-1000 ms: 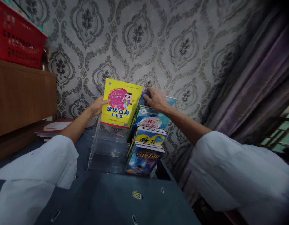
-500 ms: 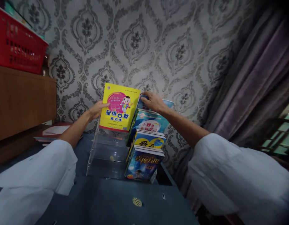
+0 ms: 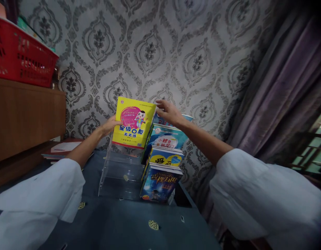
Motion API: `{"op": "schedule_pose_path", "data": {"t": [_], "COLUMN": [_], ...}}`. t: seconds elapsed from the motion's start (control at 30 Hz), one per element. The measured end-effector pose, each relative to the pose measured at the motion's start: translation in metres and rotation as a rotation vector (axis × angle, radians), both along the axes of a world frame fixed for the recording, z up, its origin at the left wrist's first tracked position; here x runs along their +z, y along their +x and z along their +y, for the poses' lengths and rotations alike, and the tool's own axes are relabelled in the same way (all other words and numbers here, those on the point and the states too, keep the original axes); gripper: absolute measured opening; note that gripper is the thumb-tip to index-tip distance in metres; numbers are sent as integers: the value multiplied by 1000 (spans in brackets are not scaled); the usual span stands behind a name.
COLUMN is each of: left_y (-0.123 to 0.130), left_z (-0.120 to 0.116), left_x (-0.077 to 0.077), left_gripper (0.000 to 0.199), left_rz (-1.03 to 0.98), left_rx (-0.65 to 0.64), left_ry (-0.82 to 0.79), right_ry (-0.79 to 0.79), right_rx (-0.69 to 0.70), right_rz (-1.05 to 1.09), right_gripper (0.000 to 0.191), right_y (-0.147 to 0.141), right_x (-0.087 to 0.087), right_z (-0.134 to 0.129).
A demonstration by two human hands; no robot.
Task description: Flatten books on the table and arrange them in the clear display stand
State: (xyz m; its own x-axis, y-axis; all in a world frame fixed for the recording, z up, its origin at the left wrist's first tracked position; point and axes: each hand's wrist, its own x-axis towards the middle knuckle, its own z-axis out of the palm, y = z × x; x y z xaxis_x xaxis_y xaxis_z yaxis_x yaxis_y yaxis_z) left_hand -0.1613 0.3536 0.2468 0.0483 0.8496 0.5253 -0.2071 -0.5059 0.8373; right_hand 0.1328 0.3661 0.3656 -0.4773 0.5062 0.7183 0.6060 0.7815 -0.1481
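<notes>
A yellow workbook (image 3: 134, 137) with a cartoon child on its cover leans at the top left of a clear tiered acrylic rack (image 3: 105, 173). My left hand (image 3: 108, 125) grips its left edge, thumb on the front cover. By the workbook's upper right corner is my right hand (image 3: 168, 113), its thumb and fingers apart; whether a fingertip touches the corner I cannot tell. Below that hand, books fill the rack's right side in steps: a dark blue book (image 3: 160, 120), a teal one (image 3: 167, 137), a yellow and blue one (image 3: 167, 159) and a dark blue one in front (image 3: 159, 185).
The rack stands on a dark cloth-covered table (image 3: 118, 225) against a patterned wall. To the left are a stack of papers and books (image 3: 64, 147) and a wooden cabinet (image 3: 27, 118) bearing a red basket (image 3: 25, 55). A purple curtain (image 3: 277, 93) hangs at right.
The right hand's fingers have lifted slightly and spread near the workbook's corner. My left hand keeps its hold on the workbook. The whole view has shifted slightly down.
</notes>
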Motion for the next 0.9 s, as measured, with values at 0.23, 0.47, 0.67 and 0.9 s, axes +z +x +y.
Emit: {"op": "schedule_pose_path", "data": {"t": [0.23,0.47,0.67,0.9], "left_y": [3,7,4,5], "left_z": [-5,-8,-8,-7], "left_x": [1,2,2,0], "left_gripper": [51,48,47,53], "left_rz": [-24,-42,-21,-43], "left_rx": [22,3,-28,-9], "left_ry": [-26,-21,-24,5], "right_ry": [56,96,29,-23], "right_rx": [-134,-59,-81,-15], "right_rz": [-128,-149,-152,-158], "right_gripper": [21,11,9,10], "right_y": [7,11,7,9], "right_x": [2,7,8,10], "right_z": [-6,-12,-17,-19]}}
